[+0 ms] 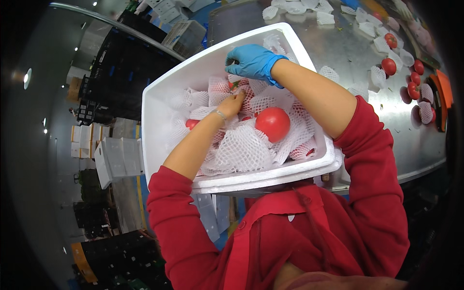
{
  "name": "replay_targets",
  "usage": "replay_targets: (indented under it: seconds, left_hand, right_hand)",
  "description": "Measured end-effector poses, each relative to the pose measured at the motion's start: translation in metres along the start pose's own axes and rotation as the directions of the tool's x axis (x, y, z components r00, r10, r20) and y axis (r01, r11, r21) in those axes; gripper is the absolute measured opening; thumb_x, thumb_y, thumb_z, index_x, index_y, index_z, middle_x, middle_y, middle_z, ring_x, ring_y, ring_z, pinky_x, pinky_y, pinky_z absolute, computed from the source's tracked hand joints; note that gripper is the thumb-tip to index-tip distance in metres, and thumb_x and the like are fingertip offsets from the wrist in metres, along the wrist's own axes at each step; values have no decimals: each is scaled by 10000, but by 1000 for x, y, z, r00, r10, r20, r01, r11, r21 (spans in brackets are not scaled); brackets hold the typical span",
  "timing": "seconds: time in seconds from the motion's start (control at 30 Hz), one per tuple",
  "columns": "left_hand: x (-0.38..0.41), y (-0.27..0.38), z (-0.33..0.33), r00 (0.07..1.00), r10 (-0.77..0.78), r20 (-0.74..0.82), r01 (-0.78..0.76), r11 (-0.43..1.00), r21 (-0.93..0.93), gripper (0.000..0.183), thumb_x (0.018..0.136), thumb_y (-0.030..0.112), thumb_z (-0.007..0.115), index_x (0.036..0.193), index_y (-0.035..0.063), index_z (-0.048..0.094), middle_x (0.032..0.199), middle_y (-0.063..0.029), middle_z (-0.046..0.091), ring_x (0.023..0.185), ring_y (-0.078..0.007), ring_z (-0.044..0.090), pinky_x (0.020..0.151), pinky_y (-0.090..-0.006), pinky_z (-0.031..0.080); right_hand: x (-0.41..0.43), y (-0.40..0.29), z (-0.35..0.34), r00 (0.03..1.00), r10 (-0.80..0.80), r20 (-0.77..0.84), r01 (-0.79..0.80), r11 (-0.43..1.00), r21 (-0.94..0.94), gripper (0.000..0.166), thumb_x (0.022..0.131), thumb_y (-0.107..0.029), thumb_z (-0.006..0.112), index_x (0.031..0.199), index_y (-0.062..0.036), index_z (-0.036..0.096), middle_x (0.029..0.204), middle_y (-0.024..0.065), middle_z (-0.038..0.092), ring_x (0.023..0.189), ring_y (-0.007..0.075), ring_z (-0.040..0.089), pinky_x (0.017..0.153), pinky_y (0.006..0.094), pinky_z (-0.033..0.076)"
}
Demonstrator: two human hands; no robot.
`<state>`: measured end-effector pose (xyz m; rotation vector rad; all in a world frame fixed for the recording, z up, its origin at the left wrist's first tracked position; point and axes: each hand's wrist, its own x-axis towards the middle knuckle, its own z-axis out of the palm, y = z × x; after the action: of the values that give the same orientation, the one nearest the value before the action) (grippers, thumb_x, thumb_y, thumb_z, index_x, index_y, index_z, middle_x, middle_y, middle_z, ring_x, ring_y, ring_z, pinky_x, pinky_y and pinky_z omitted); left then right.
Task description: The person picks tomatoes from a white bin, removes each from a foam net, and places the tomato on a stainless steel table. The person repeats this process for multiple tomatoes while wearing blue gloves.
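A white foam box [239,183] stands before me, holding tomatoes and white foam net sleeves [244,148]. My left hand [232,105], without a glove, reaches into it; its fingers touch a netted tomato [247,99] with a green stem beside them, and whether they grip it is unclear. Above it, my right hand [252,63] wears a blue glove, with its fingers curled over the far part of the box; what lies beneath them is hidden. A large bare red tomato [272,124] rests on the nets near the box's right side. Part of another tomato [192,124] shows at the left.
The metal table [348,47] extends to the right, with loose foam nets [368,29] and several tomatoes [388,66] on it. An orange container [444,90] is at its right edge. A plastic crate [185,38] stands beyond the box, and stacked black crates [119,69] are at the left.
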<state>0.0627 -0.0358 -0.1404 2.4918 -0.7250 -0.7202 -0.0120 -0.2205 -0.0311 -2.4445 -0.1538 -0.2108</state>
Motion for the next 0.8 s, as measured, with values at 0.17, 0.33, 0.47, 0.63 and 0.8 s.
replay_targets:
  seconds: [0.17,0.33,0.47,0.63,0.8]
  left_hand:
    - [-31,48,-4,971,-188,151,241,762,-601,349,819,342,625,954,20,608,801,-59,597,668,-134,544,655,-251,458]
    - [-41,51,-15,942,-332,53,209,456,-865,292,774,323,670,904,66,624,730,-14,566,548,-110,476,583,-242,421]
    - [-28,57,-19,983,-182,34,156,716,-681,430,722,335,715,1023,60,580,795,-28,570,658,-129,531,597,-270,451]
    - [-15,47,3,964,-219,-150,133,888,-440,706,659,290,769,1180,-20,407,992,-145,570,834,-188,600,710,-330,515]
    - [-24,46,-2,977,-195,-86,109,804,-585,757,651,224,781,1223,-34,358,985,-156,570,828,-206,598,695,-320,513]
  right_hand:
    - [1,7,1,1000,-11,-21,12,999,45,358,781,-331,556,972,-46,656,949,191,637,872,338,605,820,379,463]
    - [1,4,0,1000,-24,8,24,1000,-18,330,823,-313,555,993,-46,650,957,168,642,863,311,611,806,353,468]
    - [0,5,1,1000,-22,-3,22,1000,5,338,809,-321,554,982,-48,654,948,176,641,862,321,609,811,359,466]
    - [3,18,4,1000,-12,-12,13,999,48,368,784,-339,556,982,-47,657,949,190,635,875,340,603,826,373,462]
    - [0,17,5,993,-2,122,3,1000,-5,414,787,-384,565,1008,-44,650,984,195,630,893,332,604,832,378,458]
